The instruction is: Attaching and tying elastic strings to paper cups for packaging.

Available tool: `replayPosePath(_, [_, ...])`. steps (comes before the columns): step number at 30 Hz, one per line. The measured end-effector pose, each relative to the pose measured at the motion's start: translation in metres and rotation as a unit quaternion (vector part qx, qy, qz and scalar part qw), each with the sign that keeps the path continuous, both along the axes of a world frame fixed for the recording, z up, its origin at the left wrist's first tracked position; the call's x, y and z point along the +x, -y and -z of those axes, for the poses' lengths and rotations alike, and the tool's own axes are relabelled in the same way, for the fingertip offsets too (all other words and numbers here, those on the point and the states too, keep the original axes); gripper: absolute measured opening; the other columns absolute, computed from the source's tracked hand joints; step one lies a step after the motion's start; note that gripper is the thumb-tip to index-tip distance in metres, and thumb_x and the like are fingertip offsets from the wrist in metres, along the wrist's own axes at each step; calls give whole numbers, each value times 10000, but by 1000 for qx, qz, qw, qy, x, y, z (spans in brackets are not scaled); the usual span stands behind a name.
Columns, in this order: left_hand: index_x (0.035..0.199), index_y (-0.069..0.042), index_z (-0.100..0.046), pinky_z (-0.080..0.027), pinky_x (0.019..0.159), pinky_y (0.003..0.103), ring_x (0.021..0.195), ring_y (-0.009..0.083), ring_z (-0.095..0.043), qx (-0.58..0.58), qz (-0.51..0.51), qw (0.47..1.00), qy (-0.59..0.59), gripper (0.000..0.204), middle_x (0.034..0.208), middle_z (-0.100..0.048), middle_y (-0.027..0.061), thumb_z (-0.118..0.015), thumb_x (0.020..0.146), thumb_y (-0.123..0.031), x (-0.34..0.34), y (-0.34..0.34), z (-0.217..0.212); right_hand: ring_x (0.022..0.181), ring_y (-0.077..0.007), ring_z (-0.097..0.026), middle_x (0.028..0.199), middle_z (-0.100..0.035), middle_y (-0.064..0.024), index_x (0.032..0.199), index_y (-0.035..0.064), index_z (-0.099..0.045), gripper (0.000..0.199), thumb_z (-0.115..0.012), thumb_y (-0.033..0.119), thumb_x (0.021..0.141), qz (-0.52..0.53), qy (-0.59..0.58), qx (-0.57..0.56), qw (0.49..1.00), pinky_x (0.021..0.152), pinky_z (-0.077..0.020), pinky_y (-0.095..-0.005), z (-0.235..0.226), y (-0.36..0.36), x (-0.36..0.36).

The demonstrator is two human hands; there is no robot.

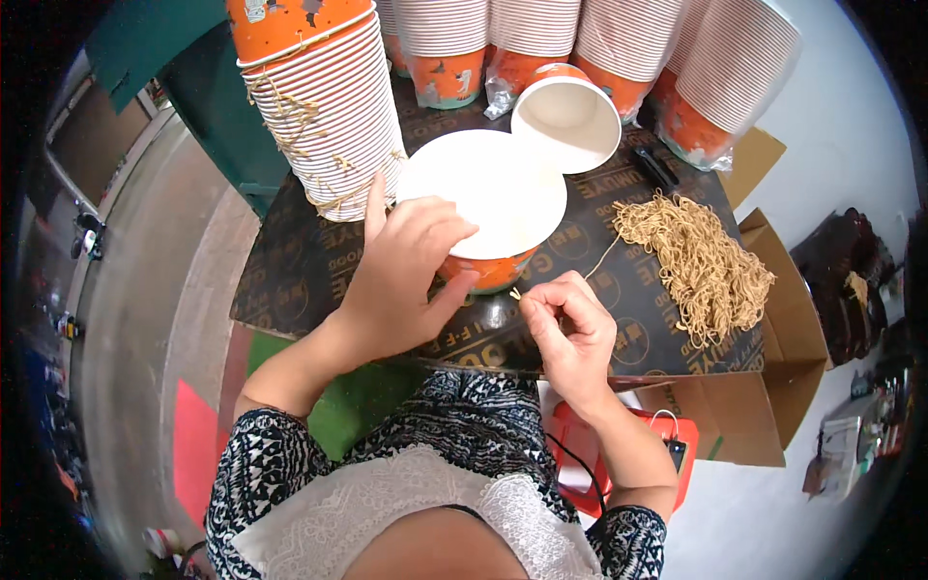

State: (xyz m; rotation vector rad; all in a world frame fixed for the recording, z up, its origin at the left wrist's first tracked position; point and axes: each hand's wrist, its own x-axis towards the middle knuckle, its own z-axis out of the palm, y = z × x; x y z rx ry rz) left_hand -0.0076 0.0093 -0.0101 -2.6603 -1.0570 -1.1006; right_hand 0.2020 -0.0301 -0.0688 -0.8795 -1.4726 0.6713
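The orange paper cup [493,261] with a white inside stands on the dark bench [309,261], gripped at its near side by the left hand [401,280], whose thumb and fingers wrap the wall while the forefinger points up past the rim. Just right of that hand, the right hand [570,333] is pinched shut on a thin tan string [604,259], which runs away from the fingertips toward a loose heap of strings [701,266] farther right on the bench. Beyond the left hand a second cup [568,118] lies tipped on its side, touching the held cup's rim. Left of it rises a tall stack of cups [329,106] with stray strings clinging to it, and more wrapped stacks [628,39] stand behind.

The string may drag several others out of the tangled heap, or slip from so fine a pinch. The cup, held from one side only, could tip.
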Motion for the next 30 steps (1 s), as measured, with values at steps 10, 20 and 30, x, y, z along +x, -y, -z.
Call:
replayPosePath(10, [1013,-38,-606,-453,756,406,828,289,-586,4,136,989,59,363,917,-599,91,-788,702,-78,27,23,11,617,-82,-461,747,-525,-23,906,0,-700,71,-700,-28,841,-32,24,58,998,545,-371,-229,-12,9,3])
replayPosePath(20, [841,-50,-555,-440,631,417,697,296,-553,94,124,986,59,235,779,-547,94,-753,716,-28,31,15,19,569,-57,-436,692,-526,-8,912,-10,-674,68,-687,-40,852,-29,-15,-23,999,525,-378,-223,-14,18,-5])
replayPosePath(30, [631,-94,-480,-348,504,396,526,284,-461,98,91,988,75,313,590,-452,62,-746,797,-108,15,2,1,545,-52,-401,651,-488,5,829,-9,-630,59,-660,-59,836,14,-19,19,1000,503,-341,-223,-7,2,-9])
